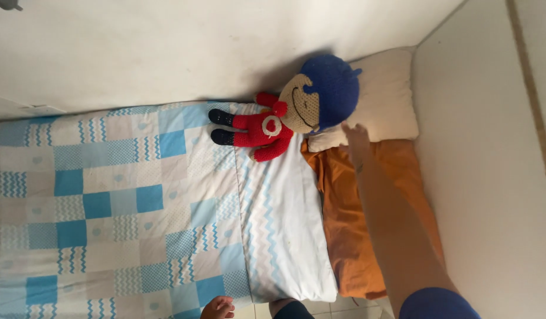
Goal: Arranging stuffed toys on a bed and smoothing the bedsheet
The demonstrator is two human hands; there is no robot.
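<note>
- Your right hand (357, 139) reaches open-fingered, empty, just beside the crocheted doll with blue cap and red suit (284, 112), over the cream pillow (385, 100).
- Your left hand (218, 308), loosely curled, holds nothing, beside the blue patchwork quilt (107, 207).

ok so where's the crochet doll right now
The crochet doll lies at the head of the bed against the wall, its blue head on the cream pillow, just left of the right hand.

The left hand (218, 308) is cut off by the bottom edge, its grip hidden; the right hand (355, 139) is blurred.
</note>
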